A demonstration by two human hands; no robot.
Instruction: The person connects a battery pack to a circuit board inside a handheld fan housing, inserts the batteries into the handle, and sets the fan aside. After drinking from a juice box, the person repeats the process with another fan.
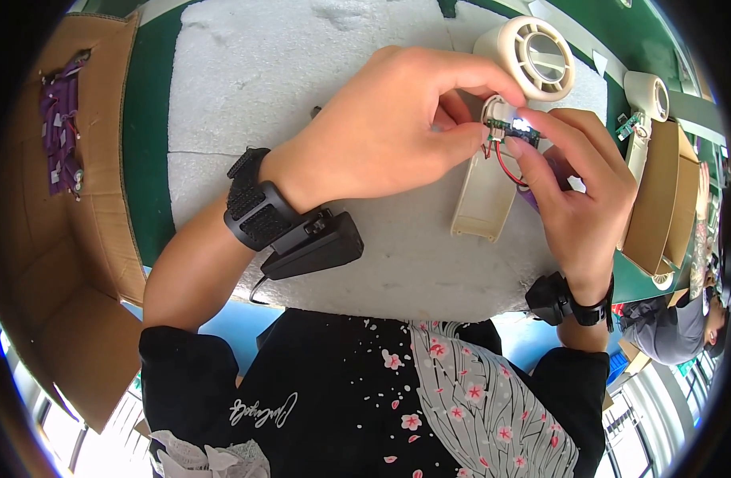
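A cream handheld fan (481,203) lies with its handle shell open and its round slatted head (540,60) pointing away from me. At the neck of the handle is a small green circuit board (501,127) with a bright light on it. My left hand (397,119) pinches the board's left side between thumb and forefinger. From the right, my right hand (584,179) grips the board's other edge with thumb and forefinger. A red wire (505,167) loops down from the board towards a purple battery (530,197), mostly hidden behind my right hand.
White foam sheeting (238,95) covers the green table. On the left, a cardboard box (102,159) holds several purple batteries (61,131). Another cream fan (648,95) and an open carton (662,199) stand at right. Beyond them sits another person (668,331).
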